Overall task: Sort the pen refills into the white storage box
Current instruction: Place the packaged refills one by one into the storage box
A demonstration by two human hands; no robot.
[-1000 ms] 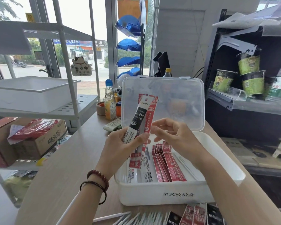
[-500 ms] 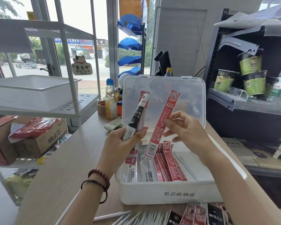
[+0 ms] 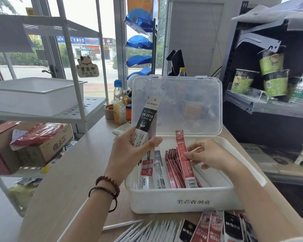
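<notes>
Partway, the right hand (image 3: 208, 156) is pinching a red refill (image 3: 184, 159) into the white box (image 3: 182, 199), the left hand (image 3: 129, 151) is gripping more packs (image 3: 145, 123); a near pile (image 3: 164, 229) is waiting.

Wooden counter (image 3: 73, 172), white metal shelving (image 3: 77, 67), bright glass shopfront (image 3: 87, 28), dark rack (image 3: 269, 105)

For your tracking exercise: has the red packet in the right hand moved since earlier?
Yes. The red packet has dropped from in front of the clear lid into the white storage box, where the right hand holds it beside the red row.
</notes>
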